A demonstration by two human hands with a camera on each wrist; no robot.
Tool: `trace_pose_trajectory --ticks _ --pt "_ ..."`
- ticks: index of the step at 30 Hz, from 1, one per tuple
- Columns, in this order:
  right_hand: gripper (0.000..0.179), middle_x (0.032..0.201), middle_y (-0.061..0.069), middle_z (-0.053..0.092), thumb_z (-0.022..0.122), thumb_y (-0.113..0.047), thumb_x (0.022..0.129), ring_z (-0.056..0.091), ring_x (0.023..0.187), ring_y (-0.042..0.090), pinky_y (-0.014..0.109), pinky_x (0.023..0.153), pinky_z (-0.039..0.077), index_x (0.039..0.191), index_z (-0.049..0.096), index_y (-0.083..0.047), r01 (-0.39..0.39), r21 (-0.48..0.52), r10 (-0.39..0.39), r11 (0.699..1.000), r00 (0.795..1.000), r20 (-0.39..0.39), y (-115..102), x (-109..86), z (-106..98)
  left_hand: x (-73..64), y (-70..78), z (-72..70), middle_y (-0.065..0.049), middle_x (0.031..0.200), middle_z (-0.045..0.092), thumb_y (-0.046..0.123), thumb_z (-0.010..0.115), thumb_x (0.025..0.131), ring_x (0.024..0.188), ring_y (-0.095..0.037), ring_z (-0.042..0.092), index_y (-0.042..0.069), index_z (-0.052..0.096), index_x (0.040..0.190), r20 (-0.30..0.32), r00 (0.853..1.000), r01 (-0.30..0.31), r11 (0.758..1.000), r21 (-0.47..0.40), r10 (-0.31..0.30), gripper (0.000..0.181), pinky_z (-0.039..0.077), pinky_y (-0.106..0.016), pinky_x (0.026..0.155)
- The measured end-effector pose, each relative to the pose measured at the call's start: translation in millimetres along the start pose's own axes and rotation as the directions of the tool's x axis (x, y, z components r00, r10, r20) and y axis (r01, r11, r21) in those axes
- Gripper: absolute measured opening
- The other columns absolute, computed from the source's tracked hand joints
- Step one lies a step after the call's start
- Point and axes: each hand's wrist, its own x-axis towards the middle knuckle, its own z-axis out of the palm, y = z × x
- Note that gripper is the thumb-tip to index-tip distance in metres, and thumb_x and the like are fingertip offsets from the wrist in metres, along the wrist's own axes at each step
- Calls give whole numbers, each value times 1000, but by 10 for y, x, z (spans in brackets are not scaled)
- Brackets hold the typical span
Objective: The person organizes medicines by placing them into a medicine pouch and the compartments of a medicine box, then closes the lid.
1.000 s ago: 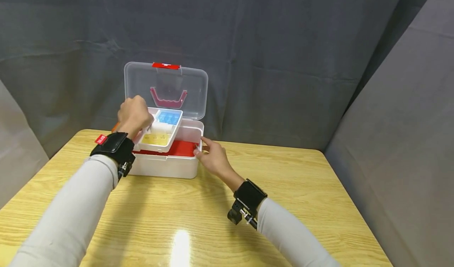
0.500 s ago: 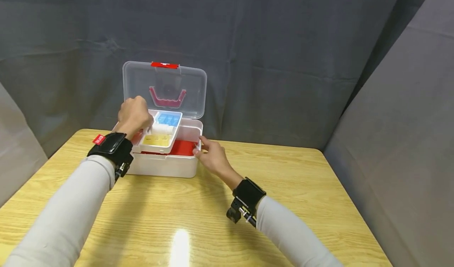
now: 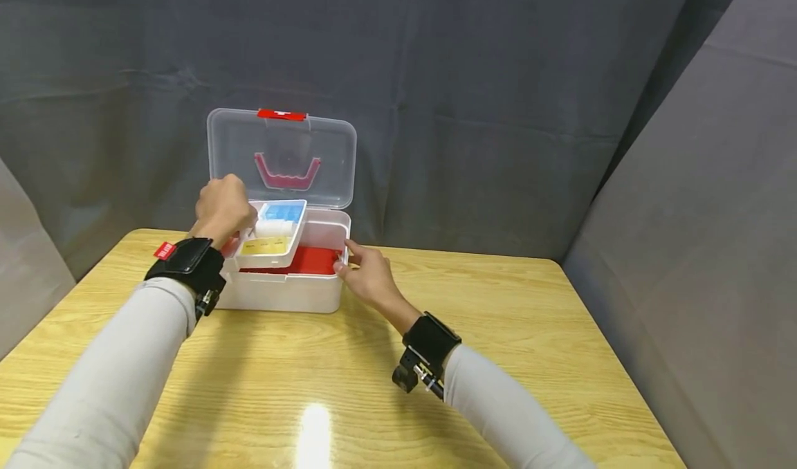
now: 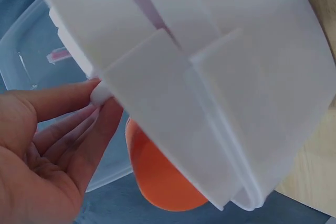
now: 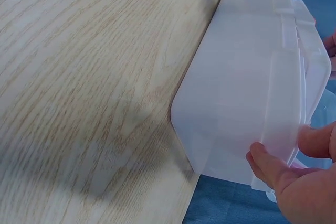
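A white first-aid box (image 3: 280,296) stands on the table with its clear lid (image 3: 233,147) raised. Its white inner tray (image 3: 274,259) sits slanted over the left part of the box. Blue packs (image 3: 283,212), a white roll (image 3: 274,228) and a yellow pack (image 3: 264,246) lie in the tray. My left hand (image 3: 221,206) pinches a small white part at the tray's edge between thumb and fingers, seen in the left wrist view. My right hand (image 3: 371,277) grips the box's right wall at the rim, thumb and fingers on either side.
Something flat and red (image 3: 314,260) lies inside the box under the tray. In the left wrist view an orange rounded thing (image 4: 163,169) shows behind the white walls. Grey cloth (image 3: 467,144) hangs behind the wooden table (image 3: 467,303).
The tray has come down and slightly left relative to the box, with my left hand on it. My right hand keeps its hold on the box's rim. The head view has shifted slightly.
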Motion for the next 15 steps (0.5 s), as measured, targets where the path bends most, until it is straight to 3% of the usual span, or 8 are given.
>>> trace_pose_trajectory --ticks 4,9,15 --pt "56 132 25 65 67 -9 95 65 121 36 39 92 58 148 50 -4 5 0 -5 1000 1000 0 4 7 4 6 -69 -7 -25 83 60 8 67 82 81 -41 55 -11 67 84 -20 1000 13 1000 8 -13 19 46 -40 61" --pt "55 131 25 66 68 -10 95 66 120 35 38 92 58 148 51 -4 0 -11 0 1000 1000 -6 -1 4 -3 17 -120 -4 -29 91 63 9 69 83 83 -42 56 -15 70 95 -23 999 32 999 -7 -32 26 50 -42 66" --pt "55 129 25 66 67 -9 95 66 120 35 39 92 58 148 51 -4 -5 -8 5 1000 1000 -7 -4 -2 -2 9 -142 21 -25 83 60 7 68 83 82 -41 55 -12 70 86 0 999 41 999 -24 -41 20 46 -39 64"
